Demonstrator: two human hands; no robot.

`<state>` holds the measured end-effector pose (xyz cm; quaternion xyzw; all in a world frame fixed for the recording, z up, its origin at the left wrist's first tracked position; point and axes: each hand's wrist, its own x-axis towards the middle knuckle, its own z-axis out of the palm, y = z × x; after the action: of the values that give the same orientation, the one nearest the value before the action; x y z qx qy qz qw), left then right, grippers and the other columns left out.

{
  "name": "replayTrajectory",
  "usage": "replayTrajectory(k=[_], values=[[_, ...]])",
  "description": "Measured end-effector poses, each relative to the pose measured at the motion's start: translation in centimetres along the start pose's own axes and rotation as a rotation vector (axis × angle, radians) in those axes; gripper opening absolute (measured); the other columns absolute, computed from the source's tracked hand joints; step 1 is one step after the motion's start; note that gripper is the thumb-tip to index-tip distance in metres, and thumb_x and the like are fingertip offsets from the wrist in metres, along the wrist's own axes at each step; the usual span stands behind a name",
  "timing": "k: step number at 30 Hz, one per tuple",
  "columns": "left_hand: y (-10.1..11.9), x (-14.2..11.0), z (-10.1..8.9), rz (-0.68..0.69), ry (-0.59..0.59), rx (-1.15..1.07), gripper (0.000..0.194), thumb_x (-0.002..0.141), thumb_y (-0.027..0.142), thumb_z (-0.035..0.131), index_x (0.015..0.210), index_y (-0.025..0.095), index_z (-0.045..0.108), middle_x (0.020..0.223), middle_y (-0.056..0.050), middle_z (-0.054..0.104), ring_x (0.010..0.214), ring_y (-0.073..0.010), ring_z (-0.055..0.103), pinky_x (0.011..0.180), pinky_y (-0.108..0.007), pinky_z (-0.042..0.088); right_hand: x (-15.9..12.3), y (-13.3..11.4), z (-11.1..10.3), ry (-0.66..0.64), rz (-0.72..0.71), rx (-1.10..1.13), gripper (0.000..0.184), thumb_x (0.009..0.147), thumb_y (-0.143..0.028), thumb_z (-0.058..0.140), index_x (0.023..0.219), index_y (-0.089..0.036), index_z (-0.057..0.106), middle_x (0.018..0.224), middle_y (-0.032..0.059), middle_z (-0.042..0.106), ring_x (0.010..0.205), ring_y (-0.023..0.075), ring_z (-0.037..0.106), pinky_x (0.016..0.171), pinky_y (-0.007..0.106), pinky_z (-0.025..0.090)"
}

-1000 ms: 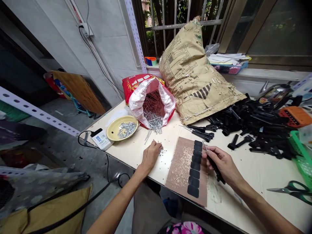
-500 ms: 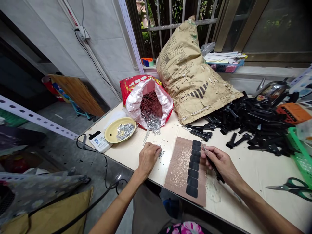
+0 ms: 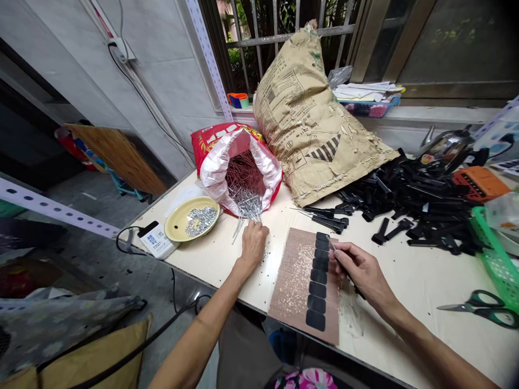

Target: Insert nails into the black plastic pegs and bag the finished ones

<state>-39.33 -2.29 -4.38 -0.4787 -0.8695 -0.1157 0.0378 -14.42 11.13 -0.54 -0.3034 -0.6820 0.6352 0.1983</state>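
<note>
My left hand [image 3: 254,243] is at the mouth of a red and white bag [image 3: 211,167], its fingers bent together against the ends of the thin metal pins [image 3: 248,202] spilling out. Its fingertips are hidden, so I cannot tell what they pinch. Small shiny bits [image 3: 265,258] lie beside that hand. My right hand [image 3: 360,267] grips a slim black-handled tool [image 3: 347,271] with a thin metal tip. That tip is by the top of a row of black rounded pads [image 3: 318,275] on a brown sheet [image 3: 286,308] speckled with pale crumbs.
A yellow dish [image 3: 172,227] of small metal pieces and a white box [image 3: 157,240] stand at left. Behind leans a big paper sack [image 3: 300,113]. Black plastic parts [image 3: 405,194] are heaped at right, near scissors [image 3: 474,308] and a green basket [image 3: 494,270].
My left hand has moved away from me, from the scattered small bits to the pins at the bag's mouth. My right hand still holds the tool near the upper pads. The view has shifted slightly.
</note>
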Motion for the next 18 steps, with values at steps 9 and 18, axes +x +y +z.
replayTrajectory(k=[9, 18], values=[[4.0, -1.1, -3.2, -0.511, -0.092, -1.603, 0.029, 0.068, 0.038, 0.074, 0.084, 0.014, 0.068, 0.077, -0.004, 0.067, 0.067, -0.0134, 0.059, 0.071, -0.03, 0.047, 1.9, -2.5, 2.2, 0.021, -0.566, -0.518, 0.024, 0.092, -0.025, 0.048, 0.109, -0.024, 0.065, 0.095, 0.0032, 0.065, 0.086, 0.015, 0.06, 0.078, 0.028, 0.047], [8.1, -3.1, -4.7, -0.61, -0.203, -2.042, 0.031, 0.057, 0.028, 0.084, 0.076, 0.01, 0.067, 0.071, -0.002, 0.067, 0.061, -0.0088, 0.06, 0.065, -0.022, 0.051, 1.3, -3.6, 3.7, 0.085, -0.664, -0.912, 0.022, 0.093, -0.027, 0.047, 0.102, -0.023, 0.067, 0.091, 0.0033, 0.064, 0.084, 0.0145, 0.058, 0.07, 0.024, 0.044]])
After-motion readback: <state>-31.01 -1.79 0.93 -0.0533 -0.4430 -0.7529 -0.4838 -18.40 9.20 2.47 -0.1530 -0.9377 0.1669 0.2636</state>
